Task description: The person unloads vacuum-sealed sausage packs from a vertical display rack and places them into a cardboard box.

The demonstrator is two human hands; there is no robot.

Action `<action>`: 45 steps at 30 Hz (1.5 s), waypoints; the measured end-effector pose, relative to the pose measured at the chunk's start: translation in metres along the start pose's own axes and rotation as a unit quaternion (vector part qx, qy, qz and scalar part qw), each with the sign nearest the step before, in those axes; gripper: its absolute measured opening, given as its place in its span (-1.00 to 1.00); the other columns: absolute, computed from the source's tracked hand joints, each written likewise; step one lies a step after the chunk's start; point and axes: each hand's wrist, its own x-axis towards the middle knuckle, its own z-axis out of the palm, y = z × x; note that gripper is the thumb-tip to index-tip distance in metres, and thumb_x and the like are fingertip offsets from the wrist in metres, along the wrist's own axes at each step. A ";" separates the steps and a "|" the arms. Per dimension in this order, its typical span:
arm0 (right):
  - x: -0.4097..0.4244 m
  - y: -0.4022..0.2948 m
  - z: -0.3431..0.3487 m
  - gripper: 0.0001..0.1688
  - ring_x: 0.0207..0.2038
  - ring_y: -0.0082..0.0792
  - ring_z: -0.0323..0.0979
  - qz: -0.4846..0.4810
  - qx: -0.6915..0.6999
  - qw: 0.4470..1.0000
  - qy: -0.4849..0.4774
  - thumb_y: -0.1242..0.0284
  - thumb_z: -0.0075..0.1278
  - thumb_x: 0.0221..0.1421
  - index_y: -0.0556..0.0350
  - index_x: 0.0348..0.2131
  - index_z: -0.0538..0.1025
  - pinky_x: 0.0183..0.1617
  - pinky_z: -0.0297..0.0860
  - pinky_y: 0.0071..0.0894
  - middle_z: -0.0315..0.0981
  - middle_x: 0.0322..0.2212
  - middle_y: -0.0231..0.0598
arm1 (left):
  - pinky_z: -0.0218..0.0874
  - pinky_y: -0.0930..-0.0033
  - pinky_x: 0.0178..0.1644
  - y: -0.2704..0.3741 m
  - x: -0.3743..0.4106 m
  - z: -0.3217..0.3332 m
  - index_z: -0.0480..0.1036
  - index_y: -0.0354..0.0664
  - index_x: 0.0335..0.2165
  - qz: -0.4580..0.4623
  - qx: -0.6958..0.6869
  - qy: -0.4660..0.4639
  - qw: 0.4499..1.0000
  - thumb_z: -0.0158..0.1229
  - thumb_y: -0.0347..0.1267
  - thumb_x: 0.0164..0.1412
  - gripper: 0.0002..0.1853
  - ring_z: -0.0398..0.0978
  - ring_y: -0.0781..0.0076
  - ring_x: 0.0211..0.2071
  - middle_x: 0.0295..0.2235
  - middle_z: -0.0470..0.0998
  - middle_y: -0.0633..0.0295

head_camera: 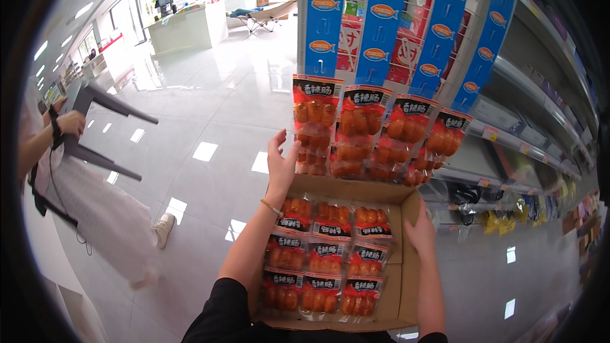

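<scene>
An open cardboard box (pixel 410 267) is before me, with rows of clear plastic packs of sausages (pixel 324 262) lying in it. My right hand (pixel 420 228) holds the box's right wall near its far corner. Beyond the box, more sausage packs (pixel 361 119) hang in columns from blue display strips (pixel 381 14). Beside the lowest packs of the leftmost column, my left hand (pixel 283 159) is raised with its fingers apart. Its thumb is close to the packs' edge; whether it touches them I cannot tell. My left forearm passes over the box's left side and hides part of it.
At the left a person (pixel 90 219) carries a grey stool (pixel 95 119), its legs pointing towards the display. Shelving (pixel 524 147) with goods runs along the right. A white counter (pixel 190 26) and a reclining folding chair (pixel 264 13) stand farther back on the tiled floor (pixel 209 119).
</scene>
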 end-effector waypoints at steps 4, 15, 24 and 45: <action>0.002 -0.004 -0.001 0.01 -0.08 0.31 0.39 0.023 0.025 0.999 -0.024 0.33 0.10 -0.01 -0.12 0.33 -0.05 -0.02 0.36 0.08 0.35 0.00 0.23 | 0.27 0.24 0.02 0.026 0.026 0.005 0.32 -0.34 0.07 0.016 -0.049 0.003 0.999 0.26 -0.27 0.16 -0.42 0.44 0.31 -0.08 -0.15 0.50 0.07; 0.002 0.006 0.003 0.00 -0.04 0.27 0.38 -0.001 0.029 1.000 -0.005 0.32 0.09 0.01 -0.11 0.33 -0.03 0.00 0.36 0.05 0.34 0.00 0.25 | 0.27 0.55 -0.36 0.052 0.038 0.016 0.42 -0.34 -0.26 0.023 0.003 -0.066 0.998 0.33 -0.35 0.09 -0.67 0.44 0.65 -0.42 -0.43 0.53 0.27; 0.004 0.004 0.004 0.00 -0.02 0.24 0.38 0.002 0.021 1.000 -0.009 0.31 0.09 0.00 -0.11 0.33 -0.04 0.00 0.36 0.04 0.32 0.02 0.18 | 0.37 0.31 -0.22 0.063 0.045 0.002 0.44 -0.33 -0.10 0.270 0.144 0.050 0.951 0.22 -0.45 0.08 -0.63 0.56 0.36 -0.38 -0.35 0.57 0.11; 0.006 0.011 0.002 -0.03 0.08 0.16 0.33 -0.007 0.024 1.000 -0.004 0.36 0.08 0.02 -0.10 0.33 -0.01 0.10 0.33 -0.05 0.26 0.13 0.14 | 0.36 0.52 -0.29 0.104 -0.026 -0.070 0.51 -0.35 -0.21 -0.087 0.113 -0.395 0.908 0.32 -0.52 -0.02 -0.67 0.52 0.62 -0.36 -0.36 0.59 0.25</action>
